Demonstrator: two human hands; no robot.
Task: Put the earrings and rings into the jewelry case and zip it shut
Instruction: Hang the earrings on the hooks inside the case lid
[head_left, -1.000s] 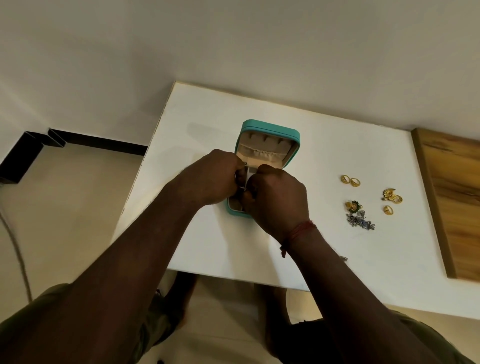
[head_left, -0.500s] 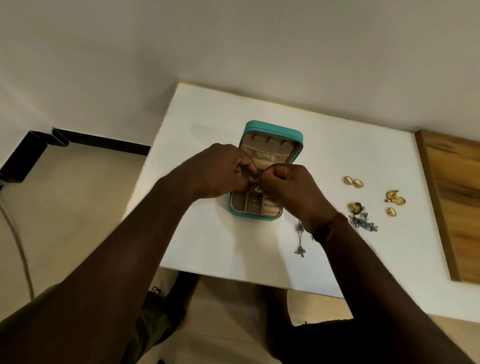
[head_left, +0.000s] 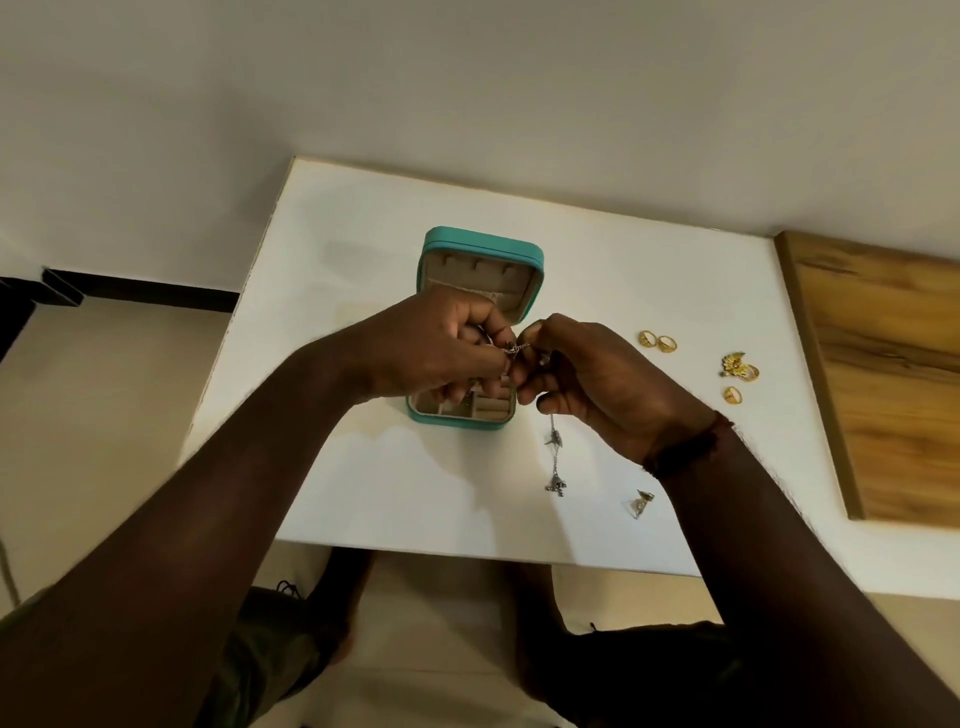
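Observation:
A teal jewelry case (head_left: 483, 244) stands open on the white table (head_left: 363, 249), its beige lid raised toward the wall. Above its tray my left hand (head_left: 441, 353) and my right hand (head_left: 597, 379) meet, both pinching a thin silver chain earring (head_left: 555, 457) that dangles below my right hand to the table. A second silver earring (head_left: 640, 503) lies near the front edge. To the right lie two gold rings (head_left: 657, 341), a gold flower earring (head_left: 735, 364) and another gold ring (head_left: 732, 396).
A wooden board (head_left: 893, 374) covers the table's right end. The wall runs along the far side. The table's front edge lies just behind my knees, with bare floor to the left.
My hands have risen off the case tray and spread slightly, drawing the silver chain up. The view has shifted, and a second silver earring shows near the front edge.

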